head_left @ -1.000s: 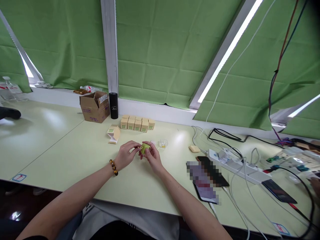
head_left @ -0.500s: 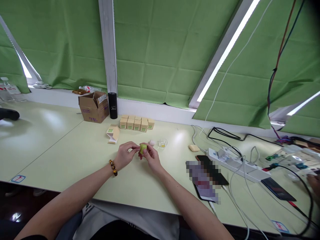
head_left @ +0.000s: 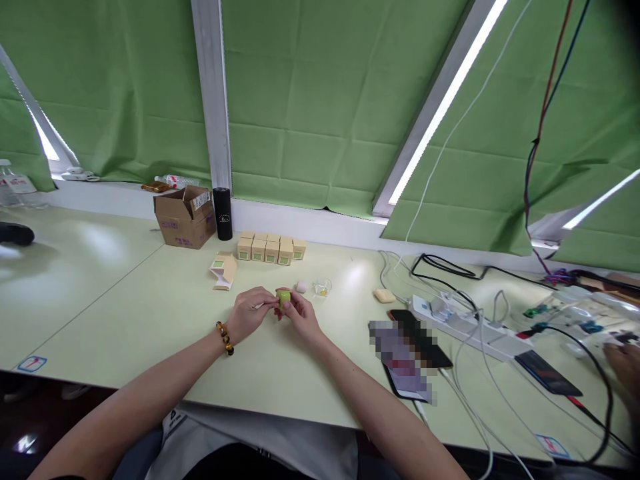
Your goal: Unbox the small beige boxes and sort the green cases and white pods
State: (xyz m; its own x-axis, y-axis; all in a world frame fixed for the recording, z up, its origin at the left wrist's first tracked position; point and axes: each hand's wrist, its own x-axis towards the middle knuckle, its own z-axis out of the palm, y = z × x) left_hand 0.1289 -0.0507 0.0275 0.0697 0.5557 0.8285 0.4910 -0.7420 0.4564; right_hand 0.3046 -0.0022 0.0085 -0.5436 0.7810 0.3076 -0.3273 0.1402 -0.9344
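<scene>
My right hand [head_left: 303,315] is closed around a small green object [head_left: 283,298] with a rounded top, held just above the table. Its exact kind is too small to tell. My left hand [head_left: 249,312], with a beaded bracelet at the wrist, pinches close against the green object's left side. A thin white piece [head_left: 259,305] sticks out between its fingers. Just beyond my right hand lie a small pale round object [head_left: 301,287] and a clear plastic cup-like piece [head_left: 323,287] with something yellow in it.
Several small cardboard boxes [head_left: 271,251] stand in rows, with an opened one [head_left: 223,270] nearer me. A larger carton [head_left: 185,217] and black bottle [head_left: 223,213] are behind. Phones [head_left: 420,338], a power strip [head_left: 465,330] and cables lie right. Another person's hand [head_left: 623,363] shows at the right edge.
The thin white piece now shows between my left fingers, and the left hand has turned slightly. The green object stays in my right hand. The whole view has shifted a little.
</scene>
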